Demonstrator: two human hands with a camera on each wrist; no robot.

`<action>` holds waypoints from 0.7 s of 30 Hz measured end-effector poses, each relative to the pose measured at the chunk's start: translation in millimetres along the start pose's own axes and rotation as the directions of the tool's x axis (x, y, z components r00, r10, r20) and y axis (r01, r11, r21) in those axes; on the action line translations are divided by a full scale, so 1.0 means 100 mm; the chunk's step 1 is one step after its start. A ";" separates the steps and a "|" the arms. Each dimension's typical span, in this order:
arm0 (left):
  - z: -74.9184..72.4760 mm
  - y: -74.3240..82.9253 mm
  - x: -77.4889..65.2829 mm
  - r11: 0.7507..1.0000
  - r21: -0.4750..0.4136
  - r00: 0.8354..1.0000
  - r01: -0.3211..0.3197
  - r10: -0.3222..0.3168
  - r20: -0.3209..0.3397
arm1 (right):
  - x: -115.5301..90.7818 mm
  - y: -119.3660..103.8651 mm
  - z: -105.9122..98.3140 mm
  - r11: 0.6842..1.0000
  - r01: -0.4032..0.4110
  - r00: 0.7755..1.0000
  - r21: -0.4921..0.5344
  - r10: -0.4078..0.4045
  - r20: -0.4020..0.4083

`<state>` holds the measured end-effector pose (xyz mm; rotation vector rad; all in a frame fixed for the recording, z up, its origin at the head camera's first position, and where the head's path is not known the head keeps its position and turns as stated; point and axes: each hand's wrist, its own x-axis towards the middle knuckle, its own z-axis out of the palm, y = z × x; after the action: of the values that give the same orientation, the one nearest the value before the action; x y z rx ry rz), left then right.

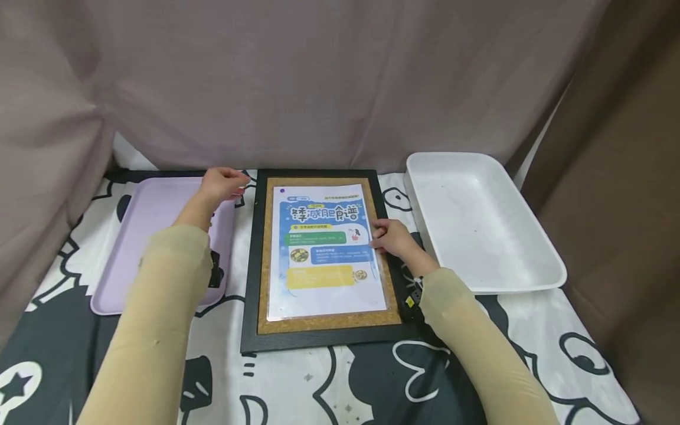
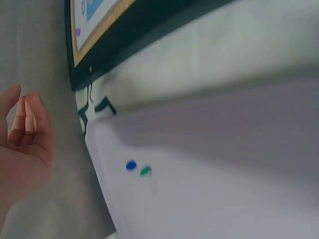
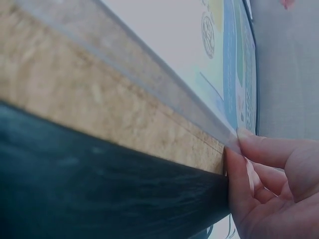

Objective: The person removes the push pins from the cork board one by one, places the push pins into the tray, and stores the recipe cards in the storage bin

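Taupe drapery [image 1: 255, 82] behind, darker brown drapery [image 1: 611, 177] at right, black-and-white cartoon-print cloth [image 1: 297, 383] beneath.

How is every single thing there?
Sheet: pinned at top left
Purple pin: stuck in
Right hand: pinching the sheet's right edge
Left hand: raised, loosely curled
Corkboard: lying flat
Lilac tray: right side up
Blue pin: loose in it
Green pin: also loose
White tray: right side up

A dark-grey, black and white cartoon-print cloth [image 1: 287, 383] covers the supporting surface. Directly on it, a lilac tray [image 1: 151, 221] lies at the left, a black-framed corkboard [image 1: 329, 338] in the middle and a deeper white tray [image 1: 478, 236] at the right, cloth showing between the corkboard and the lilac tray.
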<state>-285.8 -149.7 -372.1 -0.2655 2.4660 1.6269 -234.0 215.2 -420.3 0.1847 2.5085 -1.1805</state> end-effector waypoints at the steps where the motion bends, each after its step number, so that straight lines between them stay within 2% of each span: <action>1: 0.04 0.01 0.01 1.000 -0.006 1.000 0.009 -0.009 0.000 | -0.01 0.00 0.00 1.000 0.003 1.000 -0.003 -0.003 0.003; 8: 0.32 -0.02 0.11 1.000 0.022 1.000 0.021 -0.021 0.012 | -0.07 -0.01 0.03 1.000 0.001 1.000 -0.010 -0.001 0.010; 15: 0.58 -0.06 0.20 0.997 0.075 0.996 -0.035 0.041 -0.075 | -0.12 0.00 0.05 1.000 0.002 1.000 0.001 -0.002 0.016; 18: 0.69 -0.06 0.23 0.982 0.179 0.992 -0.053 0.071 -0.100 | -0.17 -0.01 0.05 1.000 0.007 1.000 0.002 -0.007 0.017; 21: 0.77 -0.07 0.25 0.944 0.321 0.987 -0.078 0.119 -0.109 | -0.22 -0.04 0.06 1.000 0.020 1.000 -0.001 -0.020 0.009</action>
<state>-304.5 -82.7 -414.0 -0.2080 2.8285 1.2525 -213.6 209.3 -412.8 0.1536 2.5085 -1.1852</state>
